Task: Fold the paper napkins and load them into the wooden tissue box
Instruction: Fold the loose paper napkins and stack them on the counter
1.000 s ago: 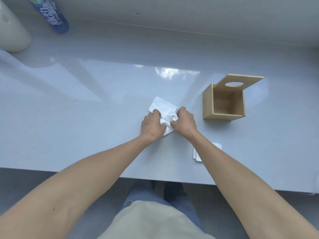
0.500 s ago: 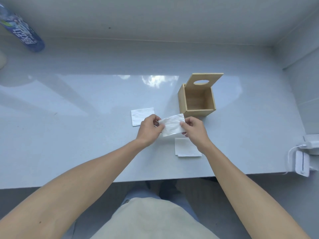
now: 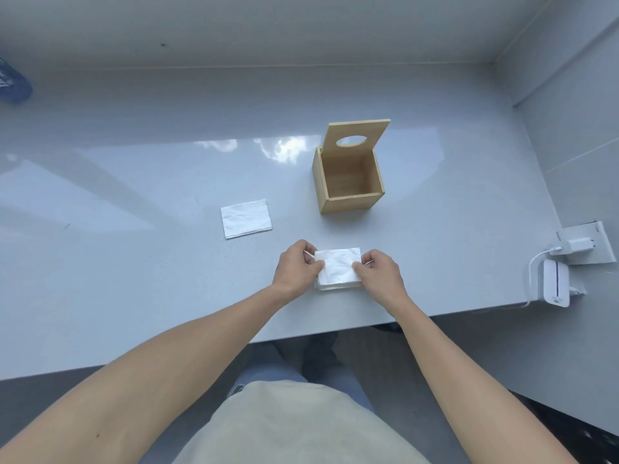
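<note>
Wooden tissue box (image 3: 348,180) upright on table (image 3: 134,262), lid tipped back, interior empty: nothing loaded yet. Folded stack (image 3: 338,269) near front edge, pinched by left hand (image 3: 296,266) and right hand (image 3: 380,274). One napkin (image 3: 246,218) flat, apart, apparently awaiting stacking.

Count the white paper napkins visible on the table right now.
2 clearly separate: one flat folded white paper napkin lying alone left of the open wooden tissue box, and one pinched between the left hand and right hand. Edges beneath it suggest more stacked there.
</note>
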